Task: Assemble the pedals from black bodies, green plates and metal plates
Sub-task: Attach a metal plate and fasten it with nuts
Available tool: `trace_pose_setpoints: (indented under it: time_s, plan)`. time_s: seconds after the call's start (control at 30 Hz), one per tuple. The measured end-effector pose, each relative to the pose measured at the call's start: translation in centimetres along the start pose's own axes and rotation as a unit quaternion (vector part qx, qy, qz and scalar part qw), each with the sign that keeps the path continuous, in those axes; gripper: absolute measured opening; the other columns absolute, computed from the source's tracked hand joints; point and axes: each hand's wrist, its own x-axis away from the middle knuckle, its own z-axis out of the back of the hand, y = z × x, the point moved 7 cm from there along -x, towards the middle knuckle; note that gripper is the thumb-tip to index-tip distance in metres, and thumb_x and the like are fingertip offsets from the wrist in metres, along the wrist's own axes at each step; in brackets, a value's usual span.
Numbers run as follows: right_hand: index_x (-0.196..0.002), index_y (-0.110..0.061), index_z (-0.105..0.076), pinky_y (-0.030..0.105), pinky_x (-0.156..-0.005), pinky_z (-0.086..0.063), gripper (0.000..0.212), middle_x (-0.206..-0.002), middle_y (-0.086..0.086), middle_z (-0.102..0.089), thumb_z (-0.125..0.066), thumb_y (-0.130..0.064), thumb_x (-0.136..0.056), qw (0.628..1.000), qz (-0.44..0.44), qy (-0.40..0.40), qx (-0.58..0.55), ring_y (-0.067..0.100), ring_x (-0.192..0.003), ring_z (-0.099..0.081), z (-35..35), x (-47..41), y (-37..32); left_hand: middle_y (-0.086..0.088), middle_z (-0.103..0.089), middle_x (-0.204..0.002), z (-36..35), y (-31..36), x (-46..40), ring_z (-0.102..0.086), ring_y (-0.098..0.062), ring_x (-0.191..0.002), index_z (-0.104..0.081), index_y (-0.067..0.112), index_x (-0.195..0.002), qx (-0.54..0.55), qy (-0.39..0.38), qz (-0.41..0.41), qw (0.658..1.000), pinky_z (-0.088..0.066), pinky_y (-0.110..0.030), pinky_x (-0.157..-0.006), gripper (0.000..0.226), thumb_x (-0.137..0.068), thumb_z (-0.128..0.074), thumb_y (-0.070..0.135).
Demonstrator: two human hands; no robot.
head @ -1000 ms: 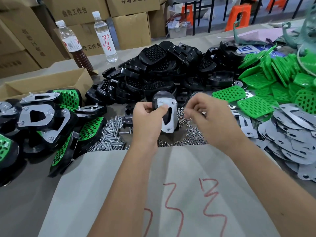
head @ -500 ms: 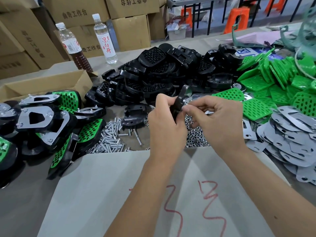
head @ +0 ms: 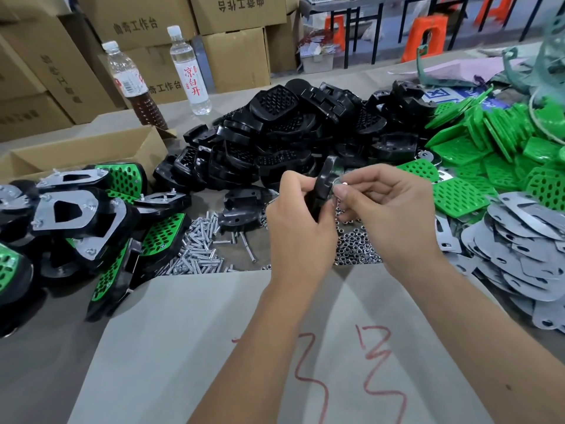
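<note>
Pedal [head: 324,185] edge-on in left hand [head: 301,228] (fingers clamped), right hand [head: 388,209] fingers seemingly pinching a nut [head: 345,184].

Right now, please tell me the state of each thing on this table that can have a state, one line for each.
Pedal in work: held edge-on, above the table.
Left hand: grips the pedal.
Right hand: pinches at the pedal's metal side.
Finished pedals: piled at left, screws sticking out.
Cardboard box: open.
Clear bottle: upright, capped.
Brown bottle: upright, capped, partly full.

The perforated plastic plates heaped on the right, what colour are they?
Bright green perforated plastic plates, clearest in the head view.
</note>
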Motion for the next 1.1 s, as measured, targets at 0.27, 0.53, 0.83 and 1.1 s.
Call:
trace_pose_setpoints:
  time_s: [0.27, 0.53, 0.83, 1.1]
  plan:
    - [-0.092, -0.017, -0.08, 0.025, -0.062, -0.059, 0.02, -0.079, 0.005, -0.077, -0.076, 0.003, -0.088, 0.999, 0.013, -0.02, 0.038, 0.017, -0.066, -0.071, -0.6, 0.3, -0.2, 0.006, -0.067, -0.076, 0.3, -0.4, -0.2, -0.066, -0.009, -0.071, -0.052, 0.015, -0.096, 0.011, -0.006, 0.028, 1.0, -0.045, -0.017, -0.06, 0.026, -0.086, -0.073, 0.004]
    - [-0.081, -0.027, -0.078, 0.025, -0.054, -0.059, 0.024, -0.072, -0.002, -0.075, -0.082, -0.004, -0.086, 0.994, 0.022, 0.021, 0.107, 0.018, -0.058, -0.072, 0.0, 0.6, -0.5, 0.008, -0.07, -0.085, 0.4, -0.4, -0.1, -0.07, -0.008, -0.08, -0.055, 0.018, -0.097, 0.002, -0.002, 0.005, 1.0, -0.055, -0.03, -0.07, 0.027, -0.087, -0.075, 0.003]
    - [-0.092, -0.019, -0.08, 0.03, -0.065, -0.064, 0.027, -0.081, 0.003, -0.078, -0.076, 0.007, -0.088, 0.998, 0.006, -0.023, 0.05, 0.019, -0.076, -0.076, -0.6, 0.6, -0.6, 0.005, -0.072, -0.089, 0.5, -0.5, 0.0, -0.072, -0.011, -0.086, -0.058, 0.014, -0.099, 0.017, 0.017, 0.013, 1.0, -0.058, -0.041, -0.077, 0.023, -0.088, -0.075, 0.003]
    - [-0.085, -0.022, -0.08, 0.031, -0.059, -0.064, 0.024, -0.075, 0.001, -0.077, -0.078, 0.002, -0.087, 0.996, -0.009, 0.039, 0.083, 0.021, -0.067, -0.076, 0.4, 0.6, -0.3, 0.006, -0.072, -0.091, 0.3, -0.2, 0.2, -0.072, -0.013, -0.089, -0.057, 0.015, -0.1, 0.01, 0.009, 0.006, 1.0, -0.059, -0.044, -0.08, 0.026, -0.086, -0.075, 0.002]
